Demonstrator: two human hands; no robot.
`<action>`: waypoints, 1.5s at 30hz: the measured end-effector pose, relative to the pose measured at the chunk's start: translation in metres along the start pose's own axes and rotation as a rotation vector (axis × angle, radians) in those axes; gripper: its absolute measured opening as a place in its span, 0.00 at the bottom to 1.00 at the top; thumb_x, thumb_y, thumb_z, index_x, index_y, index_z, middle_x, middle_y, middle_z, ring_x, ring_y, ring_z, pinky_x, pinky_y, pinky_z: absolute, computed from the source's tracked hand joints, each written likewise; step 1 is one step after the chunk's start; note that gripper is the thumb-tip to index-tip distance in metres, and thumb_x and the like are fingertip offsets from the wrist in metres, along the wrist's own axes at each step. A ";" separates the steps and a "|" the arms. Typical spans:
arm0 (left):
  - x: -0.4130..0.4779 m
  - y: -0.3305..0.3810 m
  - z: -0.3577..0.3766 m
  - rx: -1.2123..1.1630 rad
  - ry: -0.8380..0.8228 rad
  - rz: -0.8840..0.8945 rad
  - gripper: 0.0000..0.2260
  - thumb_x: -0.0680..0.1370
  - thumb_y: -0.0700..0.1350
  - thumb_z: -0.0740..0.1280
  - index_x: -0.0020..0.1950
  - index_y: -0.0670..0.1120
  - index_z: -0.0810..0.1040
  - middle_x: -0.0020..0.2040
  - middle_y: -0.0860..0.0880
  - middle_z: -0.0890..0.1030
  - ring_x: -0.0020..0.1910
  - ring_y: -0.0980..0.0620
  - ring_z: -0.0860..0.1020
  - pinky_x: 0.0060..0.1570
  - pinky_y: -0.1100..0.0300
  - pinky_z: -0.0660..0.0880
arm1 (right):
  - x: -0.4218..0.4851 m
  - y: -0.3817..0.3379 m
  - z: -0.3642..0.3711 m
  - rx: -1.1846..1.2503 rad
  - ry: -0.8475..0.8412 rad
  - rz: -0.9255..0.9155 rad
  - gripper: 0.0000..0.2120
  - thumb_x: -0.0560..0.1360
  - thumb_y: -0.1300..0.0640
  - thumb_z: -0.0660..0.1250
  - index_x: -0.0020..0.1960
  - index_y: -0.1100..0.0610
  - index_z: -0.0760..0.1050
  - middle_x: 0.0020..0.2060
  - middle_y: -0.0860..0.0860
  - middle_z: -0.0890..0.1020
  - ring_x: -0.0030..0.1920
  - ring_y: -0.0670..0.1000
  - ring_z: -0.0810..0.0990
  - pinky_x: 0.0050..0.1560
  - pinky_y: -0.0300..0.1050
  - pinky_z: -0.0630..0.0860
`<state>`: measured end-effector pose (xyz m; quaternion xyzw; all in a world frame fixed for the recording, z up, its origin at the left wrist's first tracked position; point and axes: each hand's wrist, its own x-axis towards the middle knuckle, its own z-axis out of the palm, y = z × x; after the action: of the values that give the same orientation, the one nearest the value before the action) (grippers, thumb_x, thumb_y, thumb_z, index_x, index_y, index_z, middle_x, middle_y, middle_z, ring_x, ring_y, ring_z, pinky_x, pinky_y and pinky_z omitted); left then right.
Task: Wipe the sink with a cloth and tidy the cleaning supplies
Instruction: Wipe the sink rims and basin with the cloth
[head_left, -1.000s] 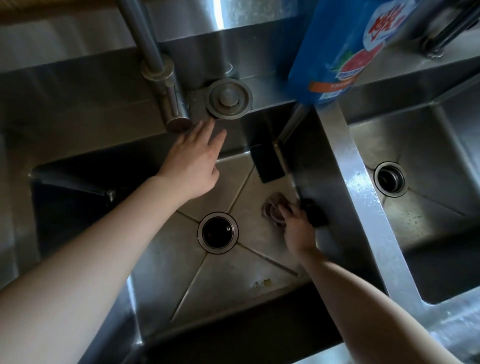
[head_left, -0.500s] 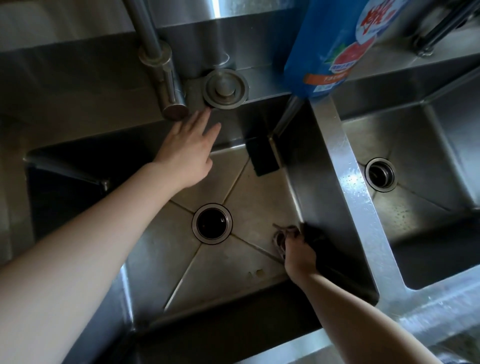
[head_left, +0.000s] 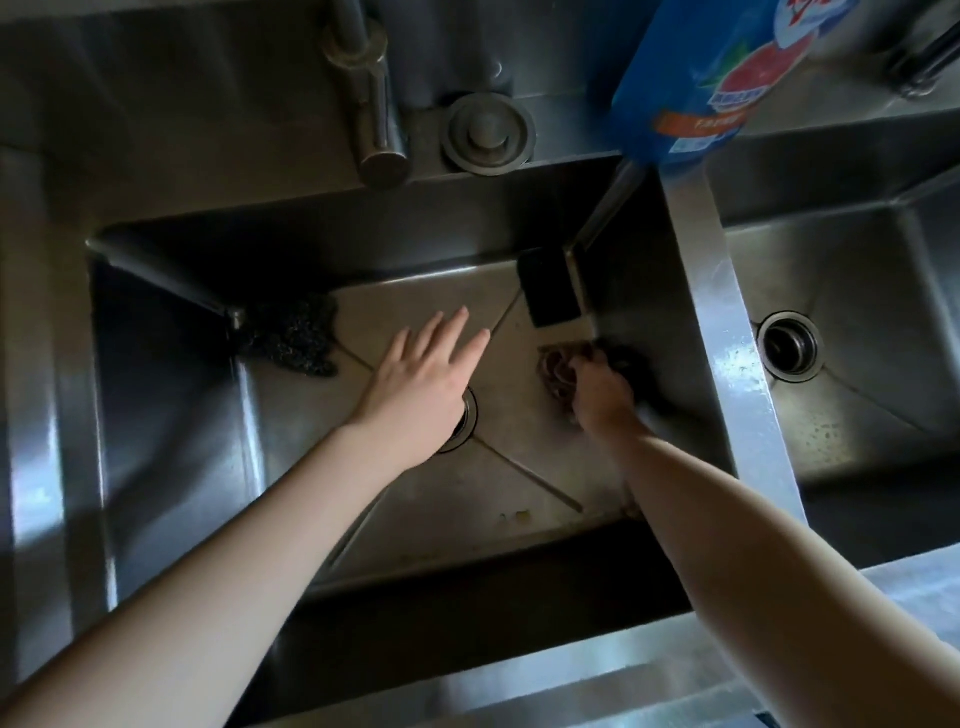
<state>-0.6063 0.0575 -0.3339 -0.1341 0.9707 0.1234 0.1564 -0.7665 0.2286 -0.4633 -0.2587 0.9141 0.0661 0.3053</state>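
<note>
Left hand (head_left: 421, 384) dropped from tap (head_left: 382, 150) to drain (head_left: 466, 415) — grip apart; right hand (head_left: 602, 400) grip clamped on cloth (head_left: 553, 366).

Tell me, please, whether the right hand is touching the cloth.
Touching. The head view shows the right hand gripping the bunched cloth against the sink floor.

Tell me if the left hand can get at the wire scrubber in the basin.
Probably yes: the left hand is open just right of the wire scrubber, with only bare basin floor between them.
</note>
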 end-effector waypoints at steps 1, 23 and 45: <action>-0.006 0.004 0.002 -0.010 -0.007 -0.009 0.29 0.78 0.43 0.58 0.76 0.49 0.49 0.77 0.45 0.49 0.75 0.45 0.51 0.72 0.47 0.50 | -0.003 0.001 0.002 -0.024 -0.011 -0.018 0.21 0.76 0.65 0.63 0.68 0.56 0.67 0.70 0.59 0.63 0.58 0.63 0.77 0.57 0.52 0.74; -0.164 0.102 0.044 -0.168 0.062 -0.182 0.22 0.74 0.53 0.66 0.64 0.44 0.74 0.55 0.44 0.78 0.48 0.42 0.78 0.47 0.50 0.75 | -0.011 0.015 -0.007 -0.369 -0.073 -0.348 0.24 0.73 0.60 0.68 0.67 0.60 0.66 0.64 0.61 0.72 0.61 0.63 0.74 0.59 0.53 0.72; -0.260 0.132 0.083 -0.129 0.301 -0.635 0.19 0.76 0.55 0.57 0.59 0.44 0.75 0.58 0.43 0.76 0.56 0.39 0.75 0.56 0.41 0.66 | -0.087 0.032 0.045 -0.194 -0.257 -0.098 0.33 0.69 0.56 0.74 0.69 0.64 0.66 0.66 0.62 0.71 0.66 0.61 0.70 0.64 0.48 0.69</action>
<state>-0.3854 0.2617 -0.2966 -0.4554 0.8830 0.1087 0.0333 -0.7000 0.3061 -0.4488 -0.3205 0.8432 0.1714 0.3961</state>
